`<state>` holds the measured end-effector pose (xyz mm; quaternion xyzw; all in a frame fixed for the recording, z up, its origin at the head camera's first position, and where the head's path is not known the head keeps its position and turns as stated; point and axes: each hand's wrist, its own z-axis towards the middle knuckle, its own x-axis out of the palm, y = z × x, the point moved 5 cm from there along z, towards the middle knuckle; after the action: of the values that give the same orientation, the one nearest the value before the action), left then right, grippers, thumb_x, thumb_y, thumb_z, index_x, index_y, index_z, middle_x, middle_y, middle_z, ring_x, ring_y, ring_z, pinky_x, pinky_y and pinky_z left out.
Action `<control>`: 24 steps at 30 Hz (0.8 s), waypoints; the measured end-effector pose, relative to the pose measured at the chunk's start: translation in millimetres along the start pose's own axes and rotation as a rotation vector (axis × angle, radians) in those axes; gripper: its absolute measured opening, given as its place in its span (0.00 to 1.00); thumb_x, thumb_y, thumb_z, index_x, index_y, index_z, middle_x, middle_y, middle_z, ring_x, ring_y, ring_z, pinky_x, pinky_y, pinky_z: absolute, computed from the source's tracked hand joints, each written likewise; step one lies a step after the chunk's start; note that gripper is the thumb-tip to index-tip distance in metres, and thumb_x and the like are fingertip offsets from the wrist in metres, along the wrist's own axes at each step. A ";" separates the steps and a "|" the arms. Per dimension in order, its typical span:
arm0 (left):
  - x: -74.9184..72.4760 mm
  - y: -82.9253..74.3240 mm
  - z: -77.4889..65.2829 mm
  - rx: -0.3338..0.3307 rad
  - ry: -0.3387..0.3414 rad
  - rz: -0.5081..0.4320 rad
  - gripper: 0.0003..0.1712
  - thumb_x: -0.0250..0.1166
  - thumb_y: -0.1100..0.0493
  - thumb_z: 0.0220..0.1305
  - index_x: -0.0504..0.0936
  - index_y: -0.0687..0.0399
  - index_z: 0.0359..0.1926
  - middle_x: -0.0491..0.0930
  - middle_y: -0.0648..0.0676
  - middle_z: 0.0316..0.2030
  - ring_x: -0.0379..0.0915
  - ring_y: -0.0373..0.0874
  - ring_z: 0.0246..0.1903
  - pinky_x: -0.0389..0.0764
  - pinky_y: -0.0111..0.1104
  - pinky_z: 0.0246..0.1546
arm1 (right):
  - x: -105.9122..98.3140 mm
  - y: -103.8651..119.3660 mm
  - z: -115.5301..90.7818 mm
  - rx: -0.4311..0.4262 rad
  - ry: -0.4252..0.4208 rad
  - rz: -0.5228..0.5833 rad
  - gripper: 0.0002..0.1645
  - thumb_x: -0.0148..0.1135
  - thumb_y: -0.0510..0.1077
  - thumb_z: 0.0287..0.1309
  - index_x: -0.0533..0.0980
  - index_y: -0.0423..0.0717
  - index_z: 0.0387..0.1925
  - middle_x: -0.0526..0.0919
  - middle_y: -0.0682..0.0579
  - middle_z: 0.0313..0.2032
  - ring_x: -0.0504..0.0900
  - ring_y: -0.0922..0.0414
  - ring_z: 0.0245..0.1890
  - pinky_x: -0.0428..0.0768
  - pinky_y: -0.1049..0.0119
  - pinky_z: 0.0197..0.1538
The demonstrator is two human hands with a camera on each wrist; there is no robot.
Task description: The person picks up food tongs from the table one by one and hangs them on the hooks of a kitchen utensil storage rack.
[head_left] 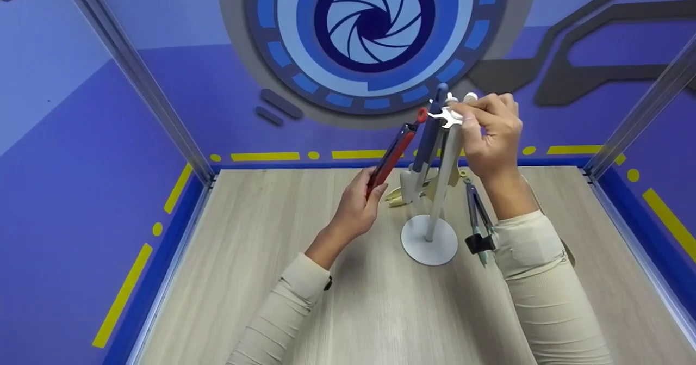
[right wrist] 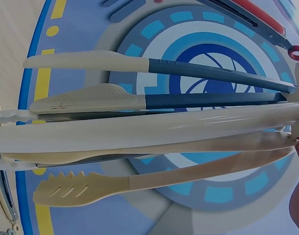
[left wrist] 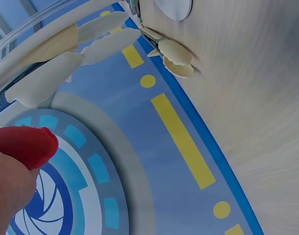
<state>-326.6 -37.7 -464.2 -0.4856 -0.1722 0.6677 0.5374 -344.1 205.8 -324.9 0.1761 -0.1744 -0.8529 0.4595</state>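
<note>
My left hand (head_left: 356, 204) grips a pair of red-and-black tongs (head_left: 394, 155) with a red ring at the upper end, tilted up towards the stand. The fingers of my right hand (head_left: 495, 131) pinch the white hooked top of a utensil stand (head_left: 447, 177). From its hooks hang blue-handled tongs (right wrist: 213, 73) with pale heads, and a beige slotted, toothed utensil (right wrist: 86, 191). Further hanging utensils are partly hidden behind the pole. In the left wrist view only the red end of the tongs (left wrist: 29, 144) shows, beside my thumb.
The stand's round base (head_left: 418, 245) rests on the wooden table (head_left: 255, 278). Dark tongs with a black band (head_left: 480, 243) lie right of it, near my right sleeve. Beige-tipped tongs (left wrist: 176, 56) lie by the back wall. Blue panels enclose the table at back and sides.
</note>
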 end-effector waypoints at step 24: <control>20.8 6.5 4.2 -0.063 0.049 -0.084 0.16 0.57 0.52 0.83 0.76 0.57 0.61 0.72 0.53 0.36 0.67 0.40 0.34 0.67 0.29 0.36 | -0.3 5.4 1.8 -0.020 -0.002 -0.027 0.21 0.55 0.47 0.64 0.93 0.47 0.38 0.86 0.41 0.32 0.69 0.69 0.43 0.59 0.65 0.53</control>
<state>-332.6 -20.4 -476.7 -0.5107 -0.2004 0.6267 0.5534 -340.8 203.5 -320.8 0.1728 -0.1638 -0.8610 0.4494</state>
